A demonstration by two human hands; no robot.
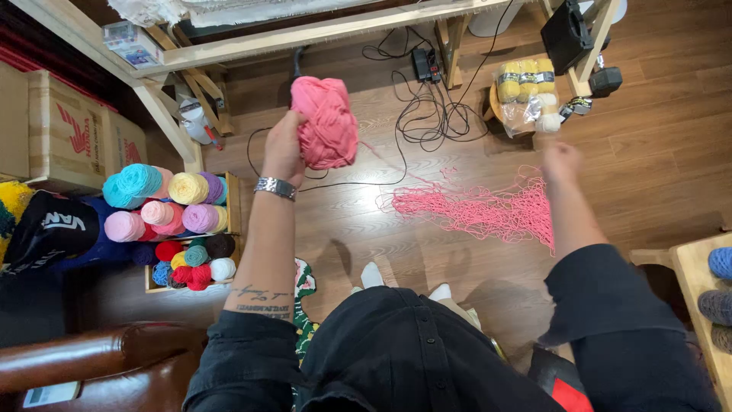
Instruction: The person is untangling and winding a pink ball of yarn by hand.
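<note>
My left hand (pixel 283 145) is raised and grips a big pink ball of yarn (pixel 326 122). A thin pink strand runs from the ball to the right, toward my right hand (pixel 561 162), which is blurred; its fingers look pinched on the strand. Below and between the hands, a loose tangle of pink yarn (pixel 480 210) lies spread on the wooden floor. A silver bracelet sits on my left wrist.
A wooden crate of several coloured yarn balls (pixel 171 221) stands on the floor at left. A bag of yellow and white yarn (pixel 524 95) rests on a stool. Black cables (pixel 427 114) coil near a wooden frame (pixel 305 34). A brown leather seat (pixel 91 366) is bottom left.
</note>
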